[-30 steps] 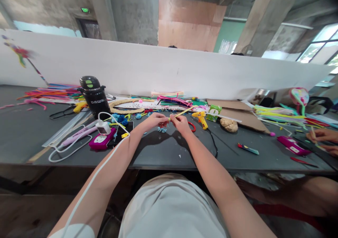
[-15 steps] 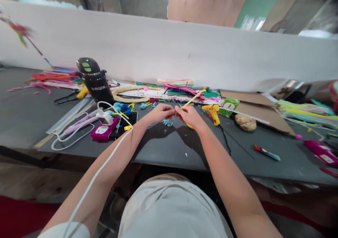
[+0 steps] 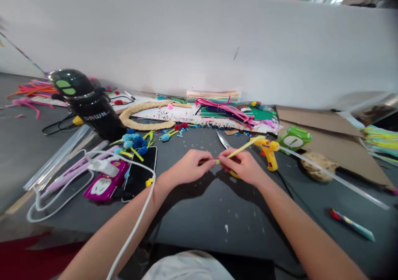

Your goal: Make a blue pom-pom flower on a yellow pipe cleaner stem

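Note:
My left hand (image 3: 189, 169) and my right hand (image 3: 243, 166) meet over the dark table (image 3: 199, 217), both pinched on a yellow pipe cleaner (image 3: 241, 148) that slants up to the right. The fingertips of the left hand close on its lower end; what else they hold is hidden. A scissor blade (image 3: 222, 139) shows just behind the hands. A yellow glue gun (image 3: 268, 150) lies right of my right hand.
A black bottle (image 3: 90, 105) stands at the left, with a phone (image 3: 139, 173), a pink power bank (image 3: 105, 184) and a white cable (image 3: 133, 226) near it. Pom-poms (image 3: 134, 141), a rope ring (image 3: 143, 115), pipe cleaner piles (image 3: 224, 105), cardboard (image 3: 329, 126) and a white partition (image 3: 199, 43) lie behind.
The camera has tilted down and moved closer to the table. My hands stay together on the yellow pipe cleaner, now nearer to me on the table.

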Demonstrator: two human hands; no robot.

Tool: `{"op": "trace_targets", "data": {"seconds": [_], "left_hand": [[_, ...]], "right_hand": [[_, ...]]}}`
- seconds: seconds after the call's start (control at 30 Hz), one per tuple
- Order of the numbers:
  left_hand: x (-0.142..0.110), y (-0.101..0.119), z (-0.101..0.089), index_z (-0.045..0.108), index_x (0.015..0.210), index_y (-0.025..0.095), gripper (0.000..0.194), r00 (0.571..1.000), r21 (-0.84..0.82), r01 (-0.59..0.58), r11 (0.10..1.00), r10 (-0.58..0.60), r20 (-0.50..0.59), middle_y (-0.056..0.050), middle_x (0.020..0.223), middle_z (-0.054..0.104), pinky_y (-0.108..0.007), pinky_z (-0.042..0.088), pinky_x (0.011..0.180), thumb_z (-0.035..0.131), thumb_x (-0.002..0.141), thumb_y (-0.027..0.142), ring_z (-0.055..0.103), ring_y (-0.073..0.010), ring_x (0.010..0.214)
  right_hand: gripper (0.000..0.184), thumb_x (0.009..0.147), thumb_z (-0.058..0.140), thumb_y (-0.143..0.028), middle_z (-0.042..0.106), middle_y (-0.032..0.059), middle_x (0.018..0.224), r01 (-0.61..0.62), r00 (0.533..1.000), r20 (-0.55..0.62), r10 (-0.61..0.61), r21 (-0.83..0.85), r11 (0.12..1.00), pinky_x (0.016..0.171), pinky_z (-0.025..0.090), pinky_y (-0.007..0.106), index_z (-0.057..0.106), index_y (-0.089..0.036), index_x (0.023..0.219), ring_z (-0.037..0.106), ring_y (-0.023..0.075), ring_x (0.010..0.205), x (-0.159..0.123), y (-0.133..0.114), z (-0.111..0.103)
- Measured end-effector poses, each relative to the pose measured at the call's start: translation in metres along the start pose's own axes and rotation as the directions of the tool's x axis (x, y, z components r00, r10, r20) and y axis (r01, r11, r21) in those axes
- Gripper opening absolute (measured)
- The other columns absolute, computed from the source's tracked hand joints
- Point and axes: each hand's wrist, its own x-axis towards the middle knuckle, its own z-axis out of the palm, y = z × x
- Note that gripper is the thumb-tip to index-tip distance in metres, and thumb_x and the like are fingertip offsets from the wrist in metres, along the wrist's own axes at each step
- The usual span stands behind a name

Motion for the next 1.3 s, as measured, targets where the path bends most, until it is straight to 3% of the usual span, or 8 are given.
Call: {"op": "trace_targets", "data": {"seconds": [0.2, 0.43, 0.57, 0.7, 0.93, 1.1, 1.3], "left_hand": [[0.003, 0.004, -0.012, 0.067, 0.076, 0.020, 0.034, 0.996, -0.079, 0.080, 0.994, -0.077, 0.051, -0.001, 0.066, 0.062, -0.024, 0.037, 0.057, 0.047, 0.092, 0.043, 0.052, -0.0135, 0.062], [0.011, -0.001, -0.010, 0.064, 0.074, 0.021, 0.033, 0.977, -0.155, 0.186, 0.970, -0.165, 0.139, 0.001, 0.064, 0.060, -0.023, 0.038, 0.056, 0.049, 0.091, 0.045, 0.052, -0.0125, 0.060], [0.011, 0.005, -0.009, 0.064, 0.076, 0.022, 0.031, 0.982, -0.077, 0.144, 0.987, -0.133, 0.131, 0.001, 0.066, 0.060, -0.023, 0.038, 0.057, 0.049, 0.092, 0.044, 0.052, -0.0119, 0.061], [0.008, 0.009, -0.014, 0.065, 0.079, 0.022, 0.029, 0.990, 0.011, -0.005, 1.000, 0.003, 0.141, -0.001, 0.073, 0.063, -0.023, 0.039, 0.065, 0.046, 0.095, 0.039, 0.054, -0.0124, 0.067], [0.005, -0.002, -0.017, 0.066, 0.082, 0.019, 0.030, 0.986, 0.035, -0.073, 0.997, 0.067, 0.151, -0.002, 0.074, 0.063, -0.021, 0.039, 0.066, 0.045, 0.096, 0.035, 0.055, -0.0113, 0.068], [0.001, -0.003, -0.011, 0.063, 0.076, 0.016, 0.029, 0.982, 0.121, -0.154, 0.981, 0.138, 0.132, -0.002, 0.070, 0.059, -0.021, 0.036, 0.064, 0.046, 0.096, 0.029, 0.051, -0.0105, 0.065], [-0.001, -0.005, -0.003, 0.062, 0.075, 0.015, 0.027, 0.997, 0.171, -0.077, 0.982, 0.079, -0.008, 0.000, 0.067, 0.057, -0.020, 0.034, 0.060, 0.048, 0.093, 0.027, 0.049, -0.0092, 0.062]], "right_hand": [[0.019, 0.080, 0.070, -0.041, 0.068, 0.0034, 0.081, -0.073, 0.997, 0.010, 0.072, 0.169, 0.983, 0.067, 0.053, 0.031, 0.073, -0.026, 0.092, 0.064, 0.0181, 0.070, -0.003, 0.017, 0.000], [0.018, 0.080, 0.071, -0.042, 0.067, 0.0024, 0.075, -0.118, 0.992, -0.019, 0.128, 0.275, 0.954, 0.065, 0.053, 0.032, 0.073, -0.026, 0.089, 0.064, 0.0178, 0.068, -0.003, 0.021, -0.003], [0.018, 0.080, 0.070, -0.042, 0.067, 0.0023, 0.075, -0.123, 0.988, -0.046, 0.144, 0.306, 0.944, 0.065, 0.054, 0.032, 0.072, -0.027, 0.089, 0.064, 0.0180, 0.068, -0.006, 0.024, -0.001], [0.016, 0.081, 0.068, -0.043, 0.067, 0.0027, 0.078, -0.127, 0.989, -0.033, 0.141, 0.274, 0.953, 0.065, 0.055, 0.032, 0.072, -0.028, 0.088, 0.063, 0.0185, 0.069, -0.010, 0.021, 0.003], [0.018, 0.084, 0.066, -0.042, 0.067, 0.0026, 0.076, -0.085, 0.995, -0.041, 0.093, 0.164, 0.983, 0.063, 0.052, 0.029, 0.072, -0.025, 0.088, 0.062, 0.0174, 0.068, -0.008, 0.017, 0.007], [0.019, 0.086, 0.065, -0.038, 0.070, 0.0038, 0.082, 0.025, 0.995, -0.094, -0.026, -0.014, 1.000, 0.070, 0.050, 0.028, 0.071, -0.020, 0.089, 0.064, 0.0172, 0.075, -0.005, 0.014, 0.010], [0.020, 0.090, 0.058, -0.036, 0.070, 0.0029, 0.083, 0.133, 0.983, -0.107, -0.150, -0.152, 0.979, 0.070, 0.048, 0.027, 0.072, -0.021, 0.091, 0.063, 0.0160, 0.077, -0.008, 0.003, 0.013]]}}
